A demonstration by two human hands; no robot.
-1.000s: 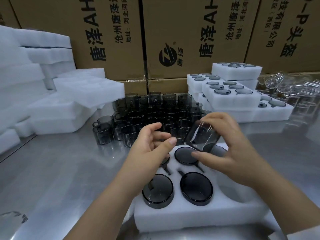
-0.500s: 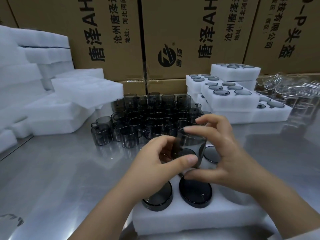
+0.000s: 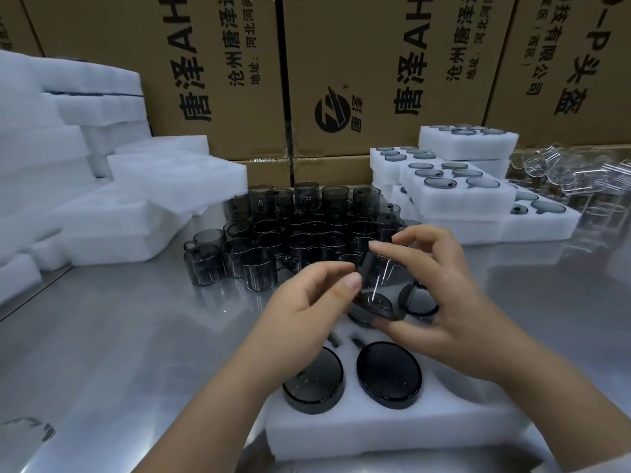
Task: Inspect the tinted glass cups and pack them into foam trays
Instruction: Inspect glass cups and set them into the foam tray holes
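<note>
Both hands meet on one tinted cup (image 3: 379, 288), lifted just above the far half of the nearest foam tray (image 3: 375, 428). It is smoky grey glass, see-through, with straight walls and a thick round base. It is tilted, with the base towards the viewer and a thin streak of light across it. I cannot make out a handle on it.

Coming in from 7 o'clock, the left hand (image 3: 307, 312) has its fingers curled and its thumb tip pressed to the cup's left wall. From 4 o'clock, the right hand (image 3: 454, 302) grips the cup with its thumb under the base and its fingers arched over the rim.

Packed cups (image 3: 389, 373) sit in the tray's round pockets: two side by side at the near edge, and at least two more half hidden beneath the held one. The tray rests on a steel table (image 3: 119, 336).

At 12 o'clock beyond the hands stands a dense cluster of loose cups (image 3: 300, 230), upright and touching. At 2 o'clock, filled trays (image 3: 457, 196) are stacked in steps, with clear glassware (image 3: 563, 179) piled further right. Empty foam trays (image 3: 102, 199) are heaped at 10 o'clock. Printed cardboard boxes (image 3: 375, 63) wall off the back.
</note>
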